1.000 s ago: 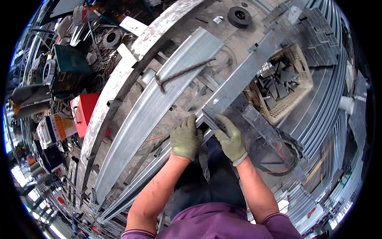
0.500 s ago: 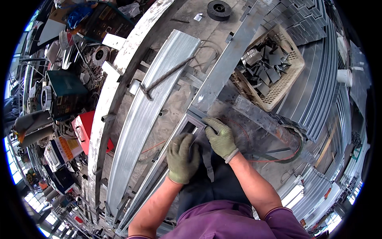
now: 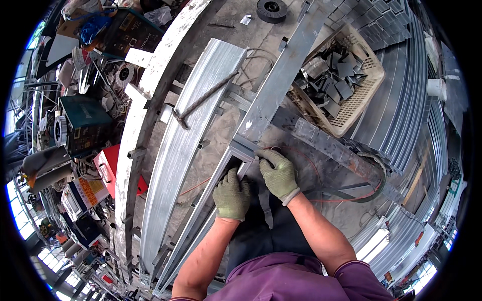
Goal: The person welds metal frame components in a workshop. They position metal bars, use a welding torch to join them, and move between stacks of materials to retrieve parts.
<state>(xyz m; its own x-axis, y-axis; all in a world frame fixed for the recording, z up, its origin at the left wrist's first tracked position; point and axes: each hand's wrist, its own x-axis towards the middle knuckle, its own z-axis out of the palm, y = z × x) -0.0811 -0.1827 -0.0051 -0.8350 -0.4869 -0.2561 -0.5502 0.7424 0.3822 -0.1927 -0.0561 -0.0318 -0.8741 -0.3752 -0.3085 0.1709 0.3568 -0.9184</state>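
A narrow grey metal frame (image 3: 202,203) runs from the lower left up to a corner in front of me. My left hand (image 3: 231,194), in a green work glove, has its fingers curled over the end of the near metal rail (image 3: 243,170). Just right of it, my gloved right hand (image 3: 277,174) grips the short metal end piece (image 3: 244,149) at the corner, its fingertips at the outer edge. The undersides of both grips are hidden. The corner rests against a wide flat steel beam (image 3: 271,95).
Beyond the beam stands a cream plastic crate (image 3: 372,75) with cut metal pieces. Left lies a wide galvanized channel (image 3: 188,135) with a T-shaped metal rod (image 3: 206,102) on it. A red box (image 3: 108,165), a black spool (image 3: 272,10), stacked profiles (image 3: 401,110) and an orange cable (image 3: 314,163) surround me.
My left hand has shifted slightly right and down, its fingers drawing in at the rail. The right hand stays at the corner. The whole view has shifted a little.
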